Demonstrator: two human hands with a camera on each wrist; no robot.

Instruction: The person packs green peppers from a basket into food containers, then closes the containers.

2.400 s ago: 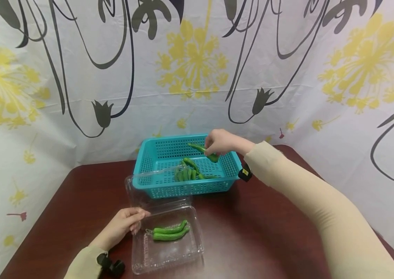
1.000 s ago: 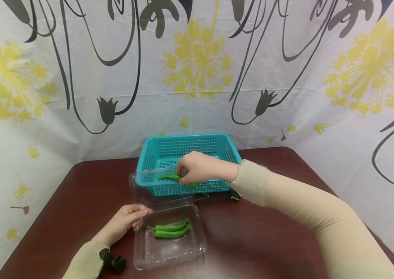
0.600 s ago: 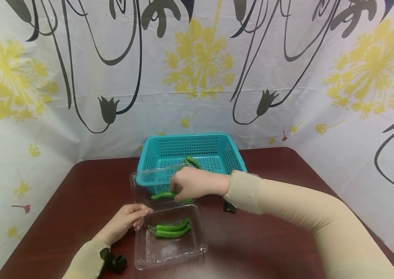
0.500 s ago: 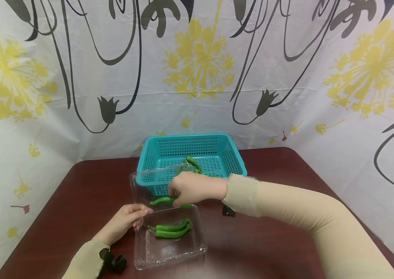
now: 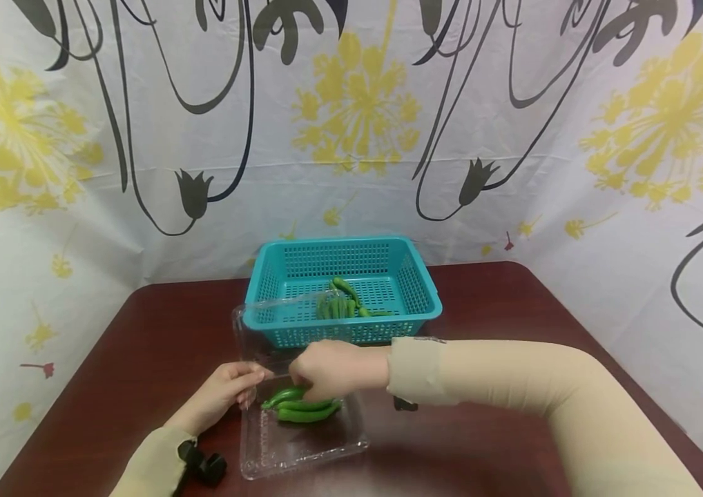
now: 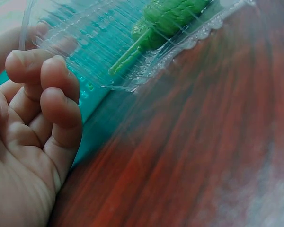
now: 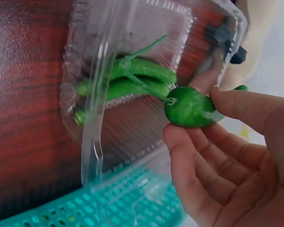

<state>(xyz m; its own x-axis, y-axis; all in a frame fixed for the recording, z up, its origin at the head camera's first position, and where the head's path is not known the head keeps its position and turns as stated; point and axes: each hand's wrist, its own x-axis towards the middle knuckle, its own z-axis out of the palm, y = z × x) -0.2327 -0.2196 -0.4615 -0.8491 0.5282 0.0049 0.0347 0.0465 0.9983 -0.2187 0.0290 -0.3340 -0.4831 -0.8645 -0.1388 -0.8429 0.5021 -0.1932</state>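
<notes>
My right hand (image 5: 329, 371) pinches a green chili pepper (image 7: 191, 106) between thumb and fingers, low over the base of a clear plastic clamshell container (image 5: 298, 452). Two other green chili peppers (image 5: 308, 416) lie side by side in that base, close beside the held one. At the hinge corner, my left hand (image 5: 225, 393) grips the container's left edge; the left wrist view has its curled fingers (image 6: 61, 104) against the clear plastic. The raised lid (image 5: 242, 338) leans toward a turquoise basket (image 5: 351, 335). Inside the basket lie several more green peppers (image 5: 345, 307).
All of this stands on a dark red-brown table (image 5: 177, 324). Behind it hangs a white cloth (image 5: 358, 200) printed with flowers. Black wrist cameras sit under both wrists, the left camera (image 5: 202, 464) close to the container's left side.
My right hand has carried the pepper out of the basket, forward past its near rim and down into the container base. My left hand has kept its grip on the container edge.
</notes>
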